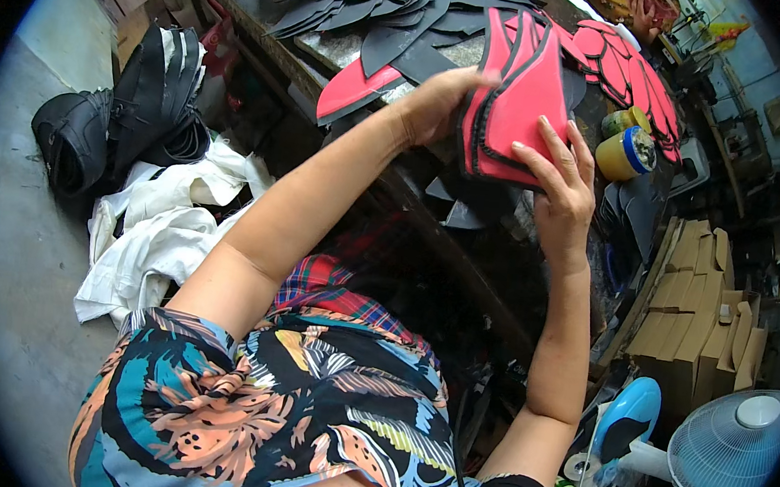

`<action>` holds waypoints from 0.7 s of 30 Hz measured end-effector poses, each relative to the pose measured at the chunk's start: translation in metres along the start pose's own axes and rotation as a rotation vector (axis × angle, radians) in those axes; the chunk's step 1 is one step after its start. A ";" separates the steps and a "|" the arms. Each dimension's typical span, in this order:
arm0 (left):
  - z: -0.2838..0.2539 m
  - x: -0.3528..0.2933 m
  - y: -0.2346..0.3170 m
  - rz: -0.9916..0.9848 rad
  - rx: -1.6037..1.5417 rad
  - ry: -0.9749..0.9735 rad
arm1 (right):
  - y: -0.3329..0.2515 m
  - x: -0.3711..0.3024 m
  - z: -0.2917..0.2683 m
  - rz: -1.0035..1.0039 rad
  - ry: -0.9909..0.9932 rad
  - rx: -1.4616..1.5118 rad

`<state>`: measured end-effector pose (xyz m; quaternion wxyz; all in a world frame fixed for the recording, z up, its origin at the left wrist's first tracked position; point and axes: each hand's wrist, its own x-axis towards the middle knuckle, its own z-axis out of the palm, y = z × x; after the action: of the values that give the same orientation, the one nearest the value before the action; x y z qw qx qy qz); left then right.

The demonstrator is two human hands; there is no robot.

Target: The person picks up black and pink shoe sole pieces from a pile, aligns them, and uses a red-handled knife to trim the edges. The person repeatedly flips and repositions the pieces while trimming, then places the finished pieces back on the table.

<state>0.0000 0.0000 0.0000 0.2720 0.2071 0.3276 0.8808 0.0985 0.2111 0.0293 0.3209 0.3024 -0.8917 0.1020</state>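
Observation:
A stack of pink shaped panels with black edges (525, 106) is held up above the near edge of the workbench. My right hand (565, 181) grips its lower right side, fingers laid over the top panel. At the left edge of the stack is my left hand (446, 103), closed on it, with the fingertips slightly blurred and partly hidden. Several panels in the stack fan apart at the upper left. Left of the stack, another pink panel with a black edge (353, 94) lies on the bench.
Black cut pieces (422, 12) pile across the bench. Pink panels (627, 74) overlap at the far right, near a blue-rimmed jar (626, 154). Black straps (149, 108) and white cloth (161, 231) lie left. Cardboard boxes (693, 310) and a fan (732, 450) stand right. Another person's hand (644, 19) shows at the back.

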 end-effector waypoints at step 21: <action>0.038 -0.001 0.014 0.458 0.538 0.026 | 0.011 0.002 -0.027 0.426 0.057 1.207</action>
<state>0.0164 0.0082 0.0362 -0.0013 0.3280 0.4963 0.8038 0.1044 0.2288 0.0512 0.0907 0.2432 -0.7091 0.6556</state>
